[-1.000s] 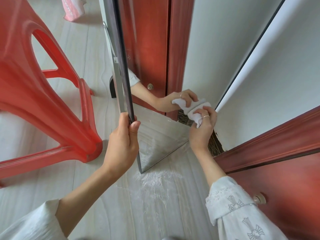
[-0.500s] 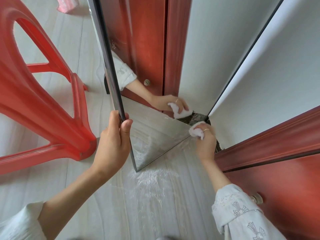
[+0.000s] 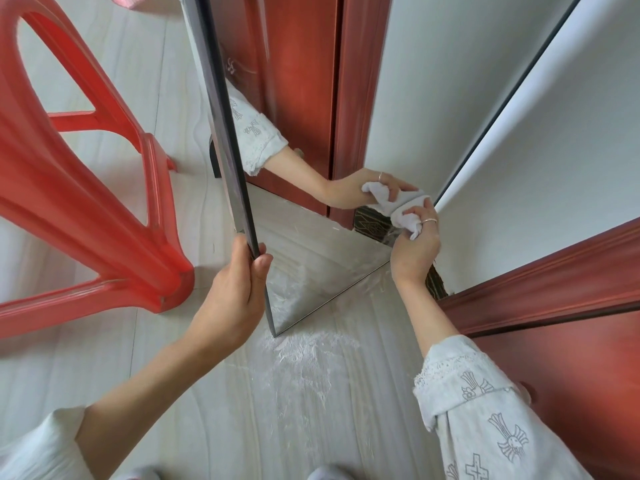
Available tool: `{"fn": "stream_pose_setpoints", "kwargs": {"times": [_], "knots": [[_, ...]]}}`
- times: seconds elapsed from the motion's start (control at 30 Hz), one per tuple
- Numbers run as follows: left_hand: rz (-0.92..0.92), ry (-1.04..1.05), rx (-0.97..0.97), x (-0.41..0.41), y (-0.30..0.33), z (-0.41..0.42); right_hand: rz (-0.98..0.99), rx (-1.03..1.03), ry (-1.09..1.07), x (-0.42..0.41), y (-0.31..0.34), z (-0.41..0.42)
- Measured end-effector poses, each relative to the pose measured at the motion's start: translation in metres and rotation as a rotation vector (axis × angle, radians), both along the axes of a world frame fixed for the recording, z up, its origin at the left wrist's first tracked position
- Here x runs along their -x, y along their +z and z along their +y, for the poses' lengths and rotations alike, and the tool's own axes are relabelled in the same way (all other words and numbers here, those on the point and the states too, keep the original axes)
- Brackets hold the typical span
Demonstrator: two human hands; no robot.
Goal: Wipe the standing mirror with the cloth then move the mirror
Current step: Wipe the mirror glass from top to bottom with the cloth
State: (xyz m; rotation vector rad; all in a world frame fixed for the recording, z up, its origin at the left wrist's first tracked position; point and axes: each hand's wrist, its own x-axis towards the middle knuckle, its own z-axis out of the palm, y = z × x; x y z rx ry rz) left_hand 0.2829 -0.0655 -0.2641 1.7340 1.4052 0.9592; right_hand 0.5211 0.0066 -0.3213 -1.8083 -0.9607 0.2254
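Standing upright, long axis vertical: mirror [image 3: 311, 271]. Left hand [image 3: 232, 299] grips its near edge; right hand [image 3: 414, 247] presses clutched cloth [image 3: 403, 216] low against its far edge.

R hand [image 3: 415, 251] + cloth [image 3: 403, 218] back up the mirror [image 3: 346, 140] from bottom corner, near right edge again.

You see a glossy glass mirror [image 3: 311, 268] in a thin dark metal frame, a soft white cloth [image 3: 403, 218], a shiny red plastic stool [image 3: 86, 209], and matt pale wood-grain floor [image 3: 242, 410].
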Motion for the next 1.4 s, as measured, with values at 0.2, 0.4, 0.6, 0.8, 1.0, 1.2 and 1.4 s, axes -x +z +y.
{"fn": "stream_pose_setpoints", "kwargs": {"times": [0.2,0.4,0.6,0.8,1.0,1.2,1.4], "knots": [[0.018,-0.055,0.051,0.004,-0.001,0.003,0.019,0.132,0.003,0.005,-0.030,-0.010],[-0.004,-0.080,0.134,0.008,-0.009,0.001,-0.016,0.430,0.171,-0.024,-0.054,-0.024],[-0.033,-0.126,0.297,0.010,-0.023,0.001,-0.077,0.173,-0.060,-0.060,-0.019,0.001],[-0.045,-0.063,0.330,0.008,-0.030,0.005,0.008,-0.088,-0.052,-0.060,0.021,0.043],[0.005,-0.045,0.353,0.007,-0.030,0.005,0.029,0.091,-0.029,-0.049,-0.022,0.027],[0.015,-0.014,0.378,0.004,-0.028,0.005,0.129,0.470,0.196,-0.079,-0.053,0.001],[0.002,0.021,0.416,0.004,-0.028,0.006,0.023,0.136,-0.099,-0.079,-0.008,0.022]]}}
